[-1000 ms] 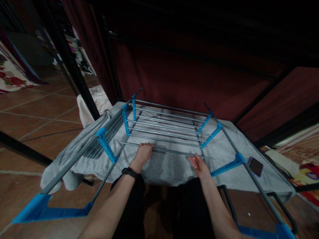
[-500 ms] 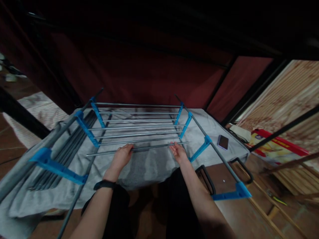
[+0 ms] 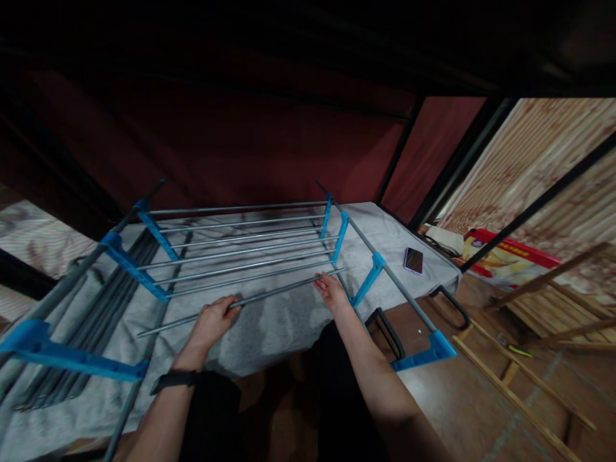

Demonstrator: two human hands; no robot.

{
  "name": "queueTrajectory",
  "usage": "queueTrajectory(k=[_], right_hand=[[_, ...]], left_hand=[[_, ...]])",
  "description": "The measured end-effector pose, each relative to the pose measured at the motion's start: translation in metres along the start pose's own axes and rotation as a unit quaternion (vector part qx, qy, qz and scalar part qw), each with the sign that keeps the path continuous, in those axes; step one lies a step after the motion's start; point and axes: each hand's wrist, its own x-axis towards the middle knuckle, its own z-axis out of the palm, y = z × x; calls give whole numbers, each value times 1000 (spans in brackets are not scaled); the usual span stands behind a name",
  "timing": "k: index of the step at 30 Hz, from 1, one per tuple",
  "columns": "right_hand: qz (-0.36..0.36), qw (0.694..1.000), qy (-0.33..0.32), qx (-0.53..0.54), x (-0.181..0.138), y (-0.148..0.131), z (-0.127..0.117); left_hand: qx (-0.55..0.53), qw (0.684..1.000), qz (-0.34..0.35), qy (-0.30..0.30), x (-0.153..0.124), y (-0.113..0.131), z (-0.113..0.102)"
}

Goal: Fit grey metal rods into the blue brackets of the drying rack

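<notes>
In the head view, a loose grey rod point(image 3: 274, 292) is held across the lower middle of the frame, in front of a blue-and-grey rack point(image 3: 135, 269). It is gripped by the curled fingers of the left hand point(image 3: 212, 323). Near its right end it is touched by the fingertips of the right hand point(image 3: 331, 292), loosely bent; whether it is pinched there cannot be told. Some lettering is carried by a red and yellow box point(image 3: 510, 256) at the right, too blurred to be read. The rack is cut off at the left edge, and the upper frame is lost in darkness.
</notes>
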Motion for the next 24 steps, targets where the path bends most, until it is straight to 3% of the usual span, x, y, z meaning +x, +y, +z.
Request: queueTrajectory(k=[5, 12, 20, 24], right_hand=[[10, 1000, 5, 4, 2, 0, -2], [36, 999, -9, 8, 1, -1, -1], [37, 999, -25, 16, -9, 3, -2], [41, 999, -21, 0, -16, 5, -6]], left_hand=[[8, 998, -49, -33, -4, 6, -3], [-39, 999, 35, 11, 3, -3, 3], [-25, 999, -32, 0, -5, 2, -2], [-30, 999, -32, -10, -8, 2, -3]])
